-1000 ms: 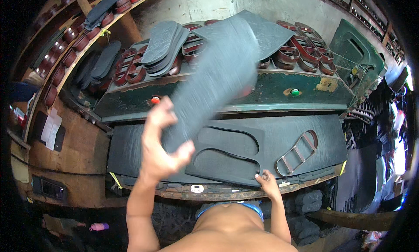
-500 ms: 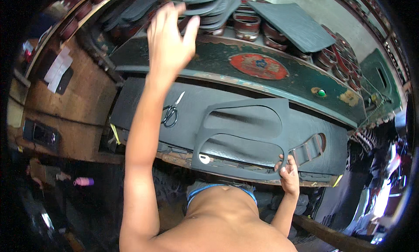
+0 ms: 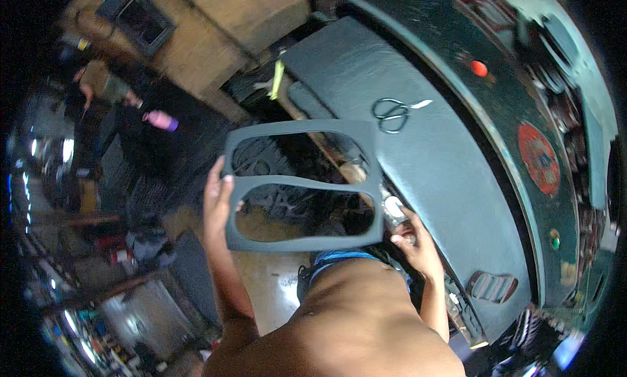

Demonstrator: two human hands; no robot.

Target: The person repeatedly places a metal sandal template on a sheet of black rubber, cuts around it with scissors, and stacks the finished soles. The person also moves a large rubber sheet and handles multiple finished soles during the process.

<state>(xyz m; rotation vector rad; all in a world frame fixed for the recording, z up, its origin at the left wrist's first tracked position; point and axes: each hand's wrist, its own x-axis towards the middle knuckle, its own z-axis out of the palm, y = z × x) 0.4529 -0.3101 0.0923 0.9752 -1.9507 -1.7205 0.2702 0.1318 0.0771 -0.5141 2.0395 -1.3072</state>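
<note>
My left hand (image 3: 219, 197) grips the left edge of a dark grey sheet (image 3: 304, 244), thumb on its face. Two large sole-shaped openings are cut through the sheet, one above the other. It is held off the bench, over the floor. My right hand (image 3: 418, 246) is at the bench's front edge, just right of the sheet, its fingers curled; what they hold, if anything, I cannot make out. Just above those fingers is a small white object (image 3: 394, 209). Black-handled scissors (image 3: 392, 115) lie on the bench, as does a sole-shaped cutting die (image 3: 493, 287) with crossbars.
The dark bench top (image 3: 450, 161) runs diagonally along my right. Behind it stands a green machine beam (image 3: 499, 115) with a red oval plate and buttons; dies and grey sheets are stacked beyond. At far left a person's hand (image 3: 85, 93) shows near a pink and purple bottle (image 3: 160, 120).
My view has turned left. My left hand has come down from the stacked sheets and taken the cut sheet's left edge. The sheet has moved off the bench, and my right hand is apart from it.
</note>
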